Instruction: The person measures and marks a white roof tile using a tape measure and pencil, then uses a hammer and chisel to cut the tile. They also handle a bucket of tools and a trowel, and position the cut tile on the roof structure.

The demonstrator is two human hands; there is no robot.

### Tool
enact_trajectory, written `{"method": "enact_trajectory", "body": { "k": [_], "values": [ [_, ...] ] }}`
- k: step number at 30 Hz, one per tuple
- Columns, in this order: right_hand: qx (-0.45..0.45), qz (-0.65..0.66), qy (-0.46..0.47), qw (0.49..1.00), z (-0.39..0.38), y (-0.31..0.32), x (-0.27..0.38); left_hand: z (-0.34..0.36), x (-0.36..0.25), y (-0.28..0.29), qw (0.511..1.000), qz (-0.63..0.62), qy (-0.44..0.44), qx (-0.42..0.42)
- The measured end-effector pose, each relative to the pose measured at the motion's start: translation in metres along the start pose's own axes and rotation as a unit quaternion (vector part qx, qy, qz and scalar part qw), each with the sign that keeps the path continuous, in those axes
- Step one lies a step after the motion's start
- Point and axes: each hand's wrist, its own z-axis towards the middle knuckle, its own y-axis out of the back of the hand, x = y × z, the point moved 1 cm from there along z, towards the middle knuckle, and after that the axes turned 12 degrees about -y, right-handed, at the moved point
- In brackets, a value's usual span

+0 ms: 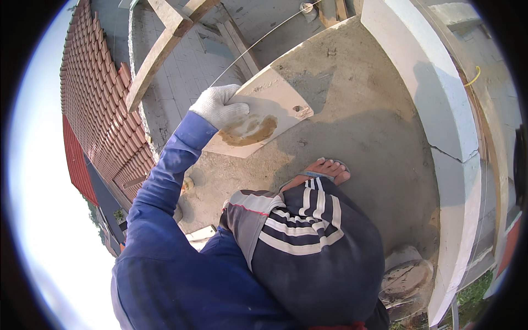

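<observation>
Gripping the pale slab (269, 104) with my gloved left hand (219, 106), I have my fingers clamped on its edge. The slab, marked with a brown patch (256, 135), is ahead and left of my sandalled foot (325, 169); I cannot tell how my right hand's fingers stand.
</observation>
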Motion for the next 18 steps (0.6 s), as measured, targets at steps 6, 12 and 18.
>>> {"method": "enact_trajectory", "body": {
  "k": [6,12,18],
  "values": [
    [0.031,0.027,0.003,0.999,-0.006,0.0,0.003,0.047,-0.088,-0.081,0.982,-0.068,-0.163,0.064],
    [0.008,-0.068,0.11,0.992,-0.011,0.0,-0.008,0.105,-0.178,-0.182,0.922,0.069,-0.348,0.153],
    [0.008,-0.036,0.109,0.993,-0.006,-0.007,-0.019,0.152,-0.181,-0.188,0.918,0.199,-0.332,0.083]
  ]
}}
